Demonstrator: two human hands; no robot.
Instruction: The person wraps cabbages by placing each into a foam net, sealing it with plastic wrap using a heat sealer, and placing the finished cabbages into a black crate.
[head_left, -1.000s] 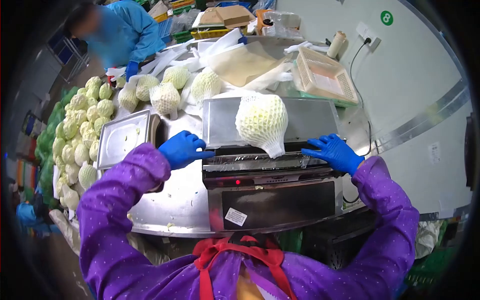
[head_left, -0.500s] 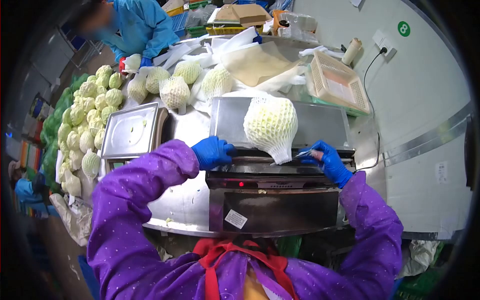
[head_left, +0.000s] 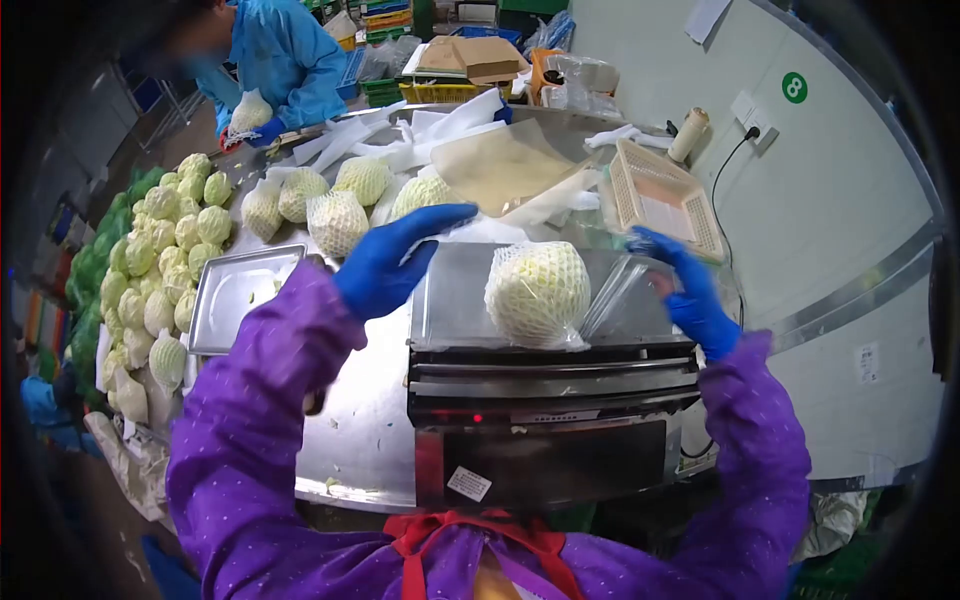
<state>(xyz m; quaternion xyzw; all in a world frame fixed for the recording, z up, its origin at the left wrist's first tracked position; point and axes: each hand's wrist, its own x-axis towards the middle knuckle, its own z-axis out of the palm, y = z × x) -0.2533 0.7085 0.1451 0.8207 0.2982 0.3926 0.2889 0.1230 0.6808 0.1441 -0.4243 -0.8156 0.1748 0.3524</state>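
A pale green cabbage [head_left: 540, 293] in a white foam net, with shiny clear film over it, sits on the metal plate of a sealing machine [head_left: 560, 382]. My left hand [head_left: 400, 258], in a blue glove, is raised to the left of the cabbage, fingers stretched out and holding nothing. On the other side, my right hand [head_left: 695, 295], also gloved, is partly blurred. A strip of clear plastic film [head_left: 612, 298] runs from beside the cabbage to its fingers, which appear closed on the strip's end.
Several netted cabbages [head_left: 338, 222] stand behind a weighing scale [head_left: 245, 300] at left, near a heap of bare cabbages [head_left: 165, 240]. A beige basket [head_left: 715, 225] and film sheets [head_left: 510, 165] lie at the back. A co-worker in blue [head_left: 285, 60] holds a netted cabbage.
Both hands have risen from the machine's front bar, the left opening out. The cabbage now rests upright, its net end no longer hanging over the bar. The film strip by my right hand is stretched longer.
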